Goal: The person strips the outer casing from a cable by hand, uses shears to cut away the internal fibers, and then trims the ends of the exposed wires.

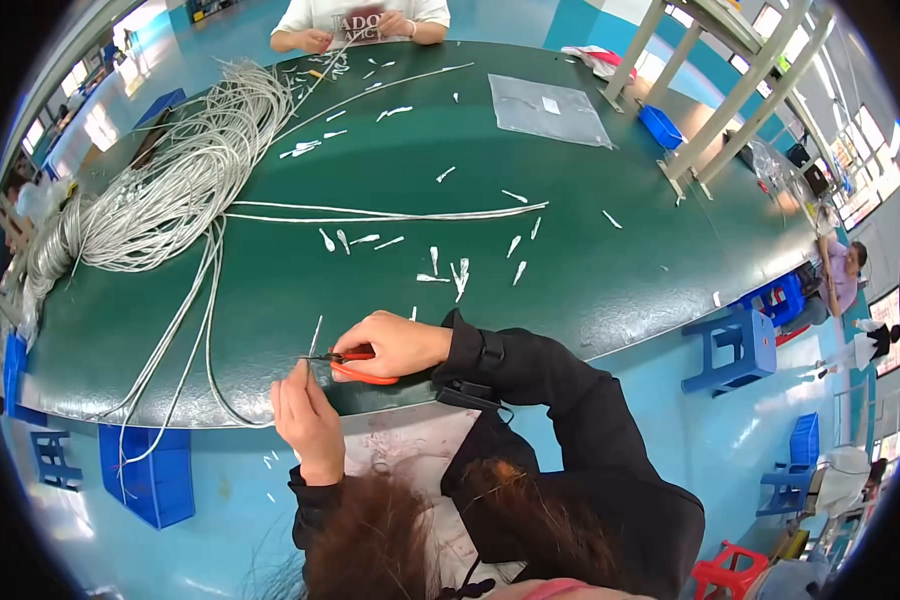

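Observation:
At the near edge of the green table, my right hand point(395, 342) grips red-handled cutting pliers point(370, 377). Their dark jaws point left and meet a thin cable end point(317, 330) just above my left fingertips. My left hand point(305, 408) is closed on the grey cable point(232, 408), pinching it close to the jaws. That cable runs back to a big bundle of grey cables point(185, 190) at the left. Whether the jaws are fully closed is too small to tell.
Small white offcuts point(460, 275) lie scattered over the table point(610, 290). A clear plastic bag point(550, 110) and a metal frame point(705, 150) are at the far right. Another person's hands point(395, 25) work across the table. A blue bin point(150, 475) stands below the left edge.

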A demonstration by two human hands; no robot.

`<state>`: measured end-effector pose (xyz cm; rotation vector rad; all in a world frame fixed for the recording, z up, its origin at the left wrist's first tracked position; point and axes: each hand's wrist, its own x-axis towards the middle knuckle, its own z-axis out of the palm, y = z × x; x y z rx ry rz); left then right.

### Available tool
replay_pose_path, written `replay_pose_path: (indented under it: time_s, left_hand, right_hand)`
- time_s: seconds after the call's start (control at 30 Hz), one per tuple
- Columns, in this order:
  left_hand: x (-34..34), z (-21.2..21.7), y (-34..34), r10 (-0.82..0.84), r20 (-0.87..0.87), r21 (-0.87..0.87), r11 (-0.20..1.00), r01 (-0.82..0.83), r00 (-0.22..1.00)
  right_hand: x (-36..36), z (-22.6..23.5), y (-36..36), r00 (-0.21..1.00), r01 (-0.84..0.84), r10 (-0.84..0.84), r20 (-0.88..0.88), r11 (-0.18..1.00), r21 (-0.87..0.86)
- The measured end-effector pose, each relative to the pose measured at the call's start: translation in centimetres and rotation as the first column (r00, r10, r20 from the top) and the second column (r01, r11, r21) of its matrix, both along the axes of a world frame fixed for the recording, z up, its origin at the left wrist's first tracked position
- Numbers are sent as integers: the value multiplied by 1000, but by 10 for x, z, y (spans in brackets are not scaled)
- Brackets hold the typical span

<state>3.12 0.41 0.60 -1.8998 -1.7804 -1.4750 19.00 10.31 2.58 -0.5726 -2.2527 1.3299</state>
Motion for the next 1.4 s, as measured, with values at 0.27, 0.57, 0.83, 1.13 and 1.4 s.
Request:
replay_pose_path:
  time_s: [0.27, 0.57, 0.83, 1.13, 1.4]
  left_hand:
    - [-5, 15, -8, -207, 806, 59, 961, 272, 555]
    - [-3, 18, -14, -181, 902, -5, 903, 429, 391]
    - [18, 0, -8, -129, 714, -162, 926, 341, 689]
    - [22, -8, -4, -129, 630, -151, 947, 285, 766]
    - [25, -10, -1, -105, 615, -165, 952, 258, 782]
  right_hand:
    - [1, 2, 6, 985, 11, -32, 169, 992, 123]
    - [-4, 8, -1, 932, 361, -314, -181, 751, 554]
    - [-5, -2, -7, 958, 57, -153, -241, 930, -364]
    - [-8, -6, -11, 944, 55, -222, -245, 837, -544]
    - [-6, -3, -13, 943, 61, -248, -224, 786, -615]
